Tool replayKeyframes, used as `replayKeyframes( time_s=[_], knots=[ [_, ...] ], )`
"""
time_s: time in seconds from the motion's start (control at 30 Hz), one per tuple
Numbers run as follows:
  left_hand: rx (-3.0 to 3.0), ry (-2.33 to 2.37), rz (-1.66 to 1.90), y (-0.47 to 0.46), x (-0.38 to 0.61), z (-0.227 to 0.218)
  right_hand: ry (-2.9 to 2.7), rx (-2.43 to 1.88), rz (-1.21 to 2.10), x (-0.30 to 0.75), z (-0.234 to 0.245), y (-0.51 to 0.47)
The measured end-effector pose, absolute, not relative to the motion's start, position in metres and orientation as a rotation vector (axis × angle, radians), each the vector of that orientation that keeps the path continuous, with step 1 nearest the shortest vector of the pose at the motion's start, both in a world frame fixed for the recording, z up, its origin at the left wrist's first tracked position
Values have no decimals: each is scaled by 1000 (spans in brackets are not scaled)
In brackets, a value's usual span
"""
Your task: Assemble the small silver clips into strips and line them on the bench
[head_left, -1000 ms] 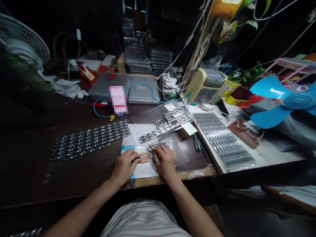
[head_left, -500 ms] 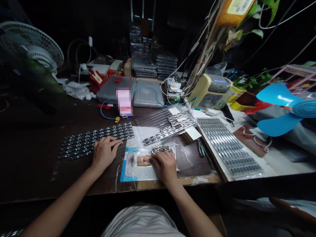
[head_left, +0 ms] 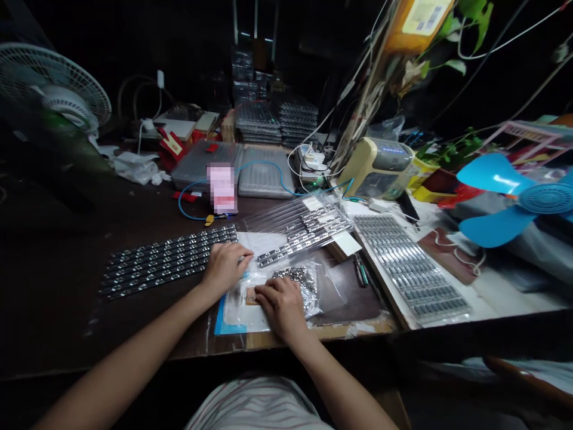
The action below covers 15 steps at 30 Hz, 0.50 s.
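My left hand (head_left: 226, 267) lies at the right end of several rows of metal-studded strips (head_left: 165, 261), with its fingertips pinched together over the white sheet (head_left: 233, 313). Whether it holds a small part is hidden. My right hand (head_left: 281, 306) rests on the sheet with curled fingers. It covers most of a small tan pad (head_left: 251, 296) and sits beside a clear plastic bag of small shiny metal parts (head_left: 298, 285).
A clear sleeve of metal strips (head_left: 308, 226) lies just beyond the sheet. Right of it are green-handled pliers (head_left: 362, 270) and a tray of metal parts (head_left: 409, 266). Stacked plastic trays (head_left: 264, 170) and tangled cables stand at the back. A blue fan (head_left: 505, 200) stands at right.
My left hand has moved right, off the strip rows to the sheet's edge. My right hand has shifted left from the bag onto the pad, covering more of it.
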<state>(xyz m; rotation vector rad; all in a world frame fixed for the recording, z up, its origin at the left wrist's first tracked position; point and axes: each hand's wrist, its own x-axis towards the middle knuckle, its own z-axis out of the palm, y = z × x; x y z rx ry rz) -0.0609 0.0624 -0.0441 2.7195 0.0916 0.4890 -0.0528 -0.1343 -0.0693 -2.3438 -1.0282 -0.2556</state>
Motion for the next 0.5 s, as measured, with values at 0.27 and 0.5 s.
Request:
replayKeyframes(
  time_s=[0.27,0.5],
  knots=[
    [2584,122,399,46,-35,-47,-975,-2547,-343,-36,-68,-169],
    [1904,243,70,72,-86,-51,-918,-2437,-355,-32,-80,-165]
  ],
)
